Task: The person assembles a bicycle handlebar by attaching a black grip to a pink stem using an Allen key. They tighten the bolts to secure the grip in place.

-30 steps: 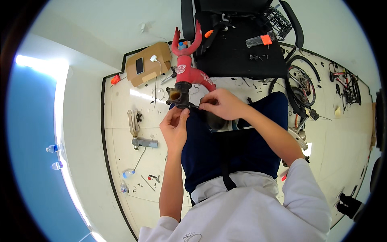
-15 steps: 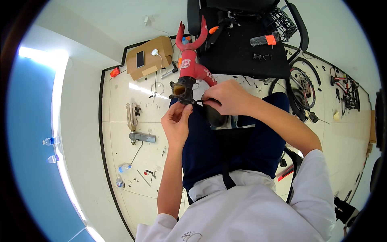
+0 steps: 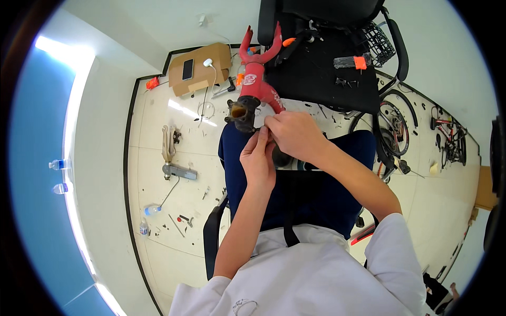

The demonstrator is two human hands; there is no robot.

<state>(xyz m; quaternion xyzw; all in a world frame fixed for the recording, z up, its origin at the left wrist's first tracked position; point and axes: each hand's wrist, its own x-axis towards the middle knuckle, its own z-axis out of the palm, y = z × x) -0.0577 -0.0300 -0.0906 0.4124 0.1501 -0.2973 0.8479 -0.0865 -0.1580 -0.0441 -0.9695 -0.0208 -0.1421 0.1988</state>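
Observation:
A red bicycle frame part with a two-pronged fork end (image 3: 254, 71) stands in front of my knees, a black clamp-like stem (image 3: 243, 113) with bolt lugs on its near end. Beside the stem, my right hand (image 3: 296, 134) is closed, its fingers pinched round a thin black rod-like tool (image 3: 257, 129) that meets the stem's right side. Just below it, my left hand (image 3: 258, 160) is closed too, its fingertips pressed together against the right hand's fingers. What lies between the left fingertips is hidden.
Ahead, a black chair (image 3: 321, 79) carries loose parts and a basket. A cardboard piece (image 3: 197, 87) with a phone (image 3: 187, 69) lies back left. Metal parts (image 3: 168, 145), bottles (image 3: 153, 210) and small pieces are on the left floor. Bicycles (image 3: 450, 131) are at right.
My left hand has moved right, from under the stem to the right hand's fingers. The right hand remains beside the stem. The whole view has shifted slightly.

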